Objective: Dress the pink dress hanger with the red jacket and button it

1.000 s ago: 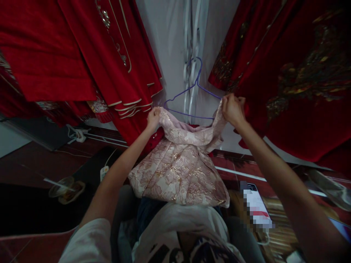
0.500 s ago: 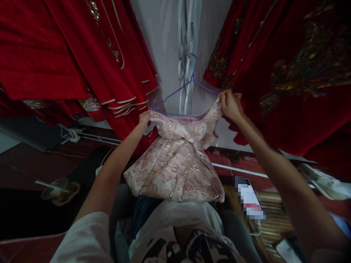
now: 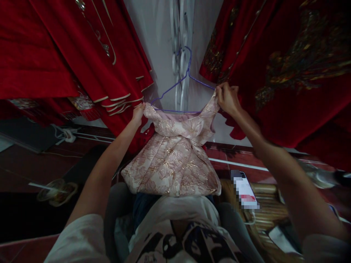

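Note:
A small pink and gold brocade dress hangs in front of me on a thin purple wire hanger. The hanger's hook sits over white ribbons on the pale wall. My left hand pinches the dress's left shoulder at the hanger's left end. My right hand is closed on the right shoulder at the hanger's right end. The skirt falls down toward my lap.
Red embroidered garments hang at the left and at the right, close to both hands. A phone lies on a woven mat at the right. A plastic cup with a straw and a white power strip lie on the dark red floor at the left.
Both hands have lifted the dress's shoulders up onto the hanger's ends, and the neckline now spreads along its bar. My view has tipped upward a little.

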The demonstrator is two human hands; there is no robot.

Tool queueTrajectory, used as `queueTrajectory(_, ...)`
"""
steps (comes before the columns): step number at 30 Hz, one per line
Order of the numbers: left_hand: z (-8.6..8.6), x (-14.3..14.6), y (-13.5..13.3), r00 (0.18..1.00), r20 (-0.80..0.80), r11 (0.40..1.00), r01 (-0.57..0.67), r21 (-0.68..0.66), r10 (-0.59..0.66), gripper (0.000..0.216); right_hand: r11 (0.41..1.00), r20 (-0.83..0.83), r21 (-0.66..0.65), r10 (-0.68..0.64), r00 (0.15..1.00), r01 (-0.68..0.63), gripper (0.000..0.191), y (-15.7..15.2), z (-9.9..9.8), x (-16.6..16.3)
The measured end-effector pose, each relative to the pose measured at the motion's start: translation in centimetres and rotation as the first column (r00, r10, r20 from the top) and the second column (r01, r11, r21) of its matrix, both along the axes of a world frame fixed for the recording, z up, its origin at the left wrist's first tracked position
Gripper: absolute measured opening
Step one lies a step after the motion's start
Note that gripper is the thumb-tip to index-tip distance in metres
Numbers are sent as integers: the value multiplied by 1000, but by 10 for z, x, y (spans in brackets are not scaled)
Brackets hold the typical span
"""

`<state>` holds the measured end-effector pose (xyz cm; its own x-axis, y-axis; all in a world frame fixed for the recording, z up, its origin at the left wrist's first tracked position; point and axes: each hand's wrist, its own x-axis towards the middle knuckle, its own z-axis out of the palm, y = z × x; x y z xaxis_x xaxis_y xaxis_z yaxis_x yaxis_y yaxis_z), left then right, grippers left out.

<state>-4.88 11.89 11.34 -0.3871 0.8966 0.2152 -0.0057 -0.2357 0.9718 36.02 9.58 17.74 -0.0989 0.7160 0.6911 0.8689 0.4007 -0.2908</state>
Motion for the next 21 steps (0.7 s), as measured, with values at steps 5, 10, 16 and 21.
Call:
queueTrajectory(5,25,22,-2,982,-96,986,165,15,-163,24,1000,8,-16,-11,1000,11,42,-2,0,2)
queueTrajectory(10,33,32,-10,950,-160,961,277,26,-270,28,998,1,24,63,998,-63,37,1,-1,4)
queueTrajectory(16,23,43,-14,994,31,987,99,129,-103,34,999,91,32,2,996,-5,34,-1,-1,-9)
queueTrajectory(21,-6,51,-17,987,104,993,119,12,-120,47,999,-37,9,-47,998,48,39,0,-5,-29)
